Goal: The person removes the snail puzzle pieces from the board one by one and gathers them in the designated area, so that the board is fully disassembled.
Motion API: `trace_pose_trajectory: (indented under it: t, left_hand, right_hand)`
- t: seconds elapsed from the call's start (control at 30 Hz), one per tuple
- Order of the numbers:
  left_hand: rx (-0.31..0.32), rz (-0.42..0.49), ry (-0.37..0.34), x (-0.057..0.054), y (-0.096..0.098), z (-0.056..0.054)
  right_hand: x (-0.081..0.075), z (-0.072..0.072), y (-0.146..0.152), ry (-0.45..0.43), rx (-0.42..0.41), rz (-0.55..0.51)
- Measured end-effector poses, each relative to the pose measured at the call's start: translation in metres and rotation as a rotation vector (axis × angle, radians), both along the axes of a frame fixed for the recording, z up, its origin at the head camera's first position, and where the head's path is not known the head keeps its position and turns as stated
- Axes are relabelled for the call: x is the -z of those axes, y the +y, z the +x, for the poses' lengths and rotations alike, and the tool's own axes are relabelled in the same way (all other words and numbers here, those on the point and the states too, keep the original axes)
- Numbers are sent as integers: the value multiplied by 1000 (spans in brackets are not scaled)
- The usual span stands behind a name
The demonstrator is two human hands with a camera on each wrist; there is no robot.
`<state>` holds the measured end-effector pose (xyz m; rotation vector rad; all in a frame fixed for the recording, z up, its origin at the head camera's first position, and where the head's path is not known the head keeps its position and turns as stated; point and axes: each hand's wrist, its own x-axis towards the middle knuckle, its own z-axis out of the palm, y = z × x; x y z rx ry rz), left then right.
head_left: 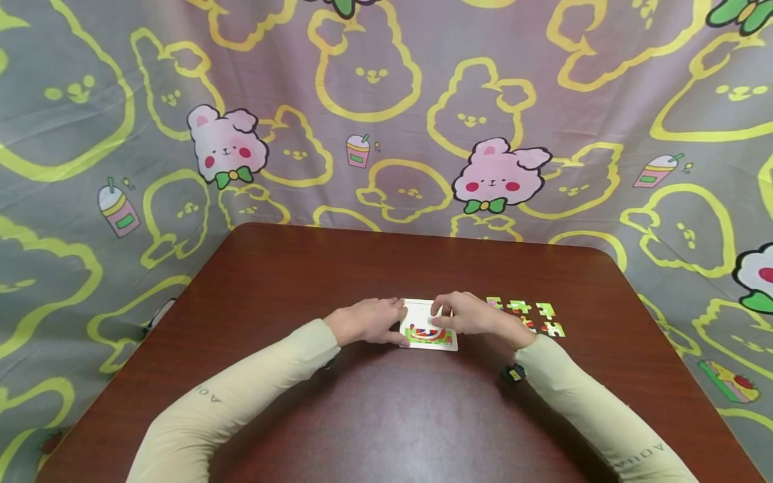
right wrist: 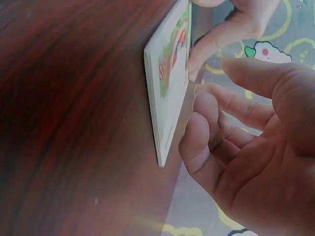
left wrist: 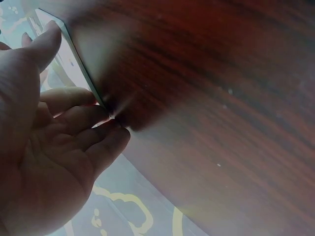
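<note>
A small white-framed jigsaw tray lies flat on the table, its near part filled with a green, red and blue picture. My left hand rests at the tray's left side, thumb and fingers spread apart. In the left wrist view the thumb lies on one corner, and the other fingertips are right at the edge. Over the tray's right side hovers my right hand, fingers loosely bent. The right wrist view shows a gap between its thumb and fingers, with nothing visible there.
Several loose jigsaw pieces lie right of the tray, some partly hidden behind the right hand. The brown table reaches back to a patterned curtain. A dark wrist device hangs below the right sleeve.
</note>
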<state>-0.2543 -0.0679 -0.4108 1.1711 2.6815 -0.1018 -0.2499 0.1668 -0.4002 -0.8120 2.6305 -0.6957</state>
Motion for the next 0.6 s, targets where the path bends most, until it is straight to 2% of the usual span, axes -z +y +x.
trace_pose_trajectory:
  t: [0.27, 0.4, 0.6]
  left_hand:
    - [4, 21, 2, 0, 0, 1]
    - [6, 19, 7, 0, -1, 0]
    - [10, 30, 13, 1, -1, 0]
  right_hand:
    - [9, -1, -15, -2, -49, 16]
    - [11, 0, -21, -18, -71, 16]
    - [10, 1, -30, 7, -101, 35]
